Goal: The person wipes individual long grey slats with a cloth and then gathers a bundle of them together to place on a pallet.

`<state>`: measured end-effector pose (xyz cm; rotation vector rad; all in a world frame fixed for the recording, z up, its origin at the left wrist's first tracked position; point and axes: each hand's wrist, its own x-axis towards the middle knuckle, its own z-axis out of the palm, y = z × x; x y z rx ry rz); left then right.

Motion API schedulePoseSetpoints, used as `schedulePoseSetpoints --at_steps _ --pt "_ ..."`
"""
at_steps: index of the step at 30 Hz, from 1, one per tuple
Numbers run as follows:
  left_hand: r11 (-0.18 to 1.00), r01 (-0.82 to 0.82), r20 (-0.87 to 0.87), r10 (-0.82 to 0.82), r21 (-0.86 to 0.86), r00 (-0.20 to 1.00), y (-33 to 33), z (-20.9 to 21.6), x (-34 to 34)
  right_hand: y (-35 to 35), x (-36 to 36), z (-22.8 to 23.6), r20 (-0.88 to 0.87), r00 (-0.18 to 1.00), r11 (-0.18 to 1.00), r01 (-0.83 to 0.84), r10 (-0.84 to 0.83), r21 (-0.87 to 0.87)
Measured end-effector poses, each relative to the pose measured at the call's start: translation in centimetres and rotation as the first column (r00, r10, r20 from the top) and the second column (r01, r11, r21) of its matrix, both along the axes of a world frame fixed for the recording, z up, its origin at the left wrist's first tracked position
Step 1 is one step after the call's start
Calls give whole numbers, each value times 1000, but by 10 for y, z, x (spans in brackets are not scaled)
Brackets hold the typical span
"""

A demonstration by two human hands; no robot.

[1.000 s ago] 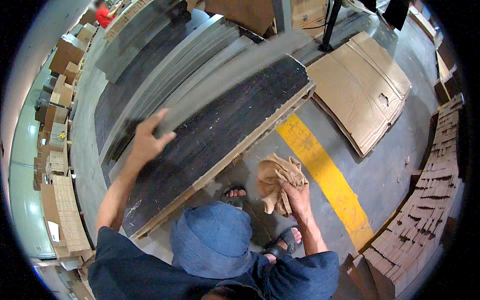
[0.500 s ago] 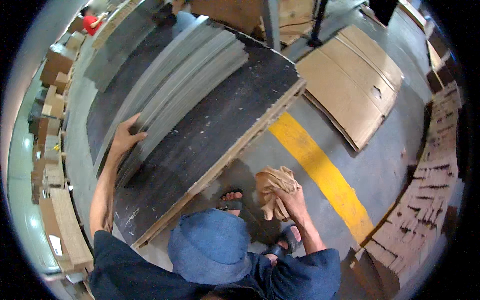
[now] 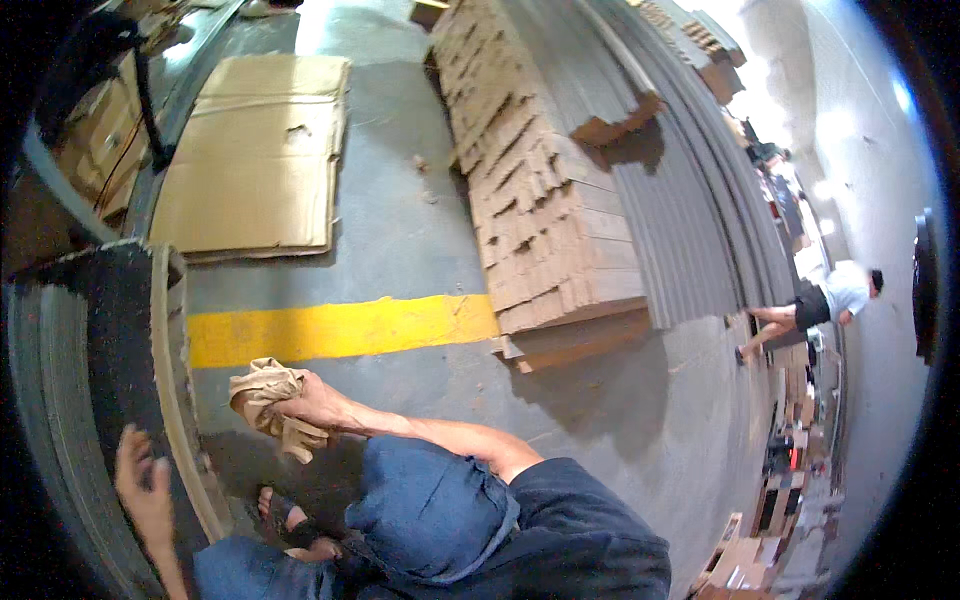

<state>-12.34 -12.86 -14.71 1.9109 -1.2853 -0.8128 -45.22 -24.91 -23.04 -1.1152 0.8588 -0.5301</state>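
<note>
Bunched in my right hand point(image 3: 318, 404) is a crumpled tan cloth point(image 3: 268, 388), with folds hanging below my fingers. It is held above the floor, beside the edge of a dark-topped platform point(image 3: 112, 330). My left hand point(image 3: 145, 485) is raised over that platform with its fingers apart and nothing in them. Long grey strips point(image 3: 45, 380) lie side by side on the platform, to the left of my left hand. That hand appears apart from them and somewhat blurred.
A yellow floor line point(image 3: 340, 330) runs from the platform to a stack of brown boards point(image 3: 560, 230). Long grey strips point(image 3: 680, 220) lie beside that stack. Flattened cardboard point(image 3: 255, 160) rests on the floor ahead. A person point(image 3: 825, 305) walks at the far right.
The view has swung right, bringing the board stack closer to the middle. My left hand has come off the grey strips. The cloth is still in my right hand.
</note>
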Motion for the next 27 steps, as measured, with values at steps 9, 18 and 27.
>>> schedulePoseSetpoints --at_steps 9,18,27 --pt "930 295 -503 -366 -217 783 -110 -86 -216 -21 -63 61 -65 992 991 -114 110 -66" --pt "961 254 -336 -275 -106 901 -56 -166 -188 -128 -228 186 -154 726 633 451 -670 -630" --pt "943 331 -451 -287 21 845 -35 -179 -159 -209 -368 296 -7 -26 14 -279 -1000 -960"
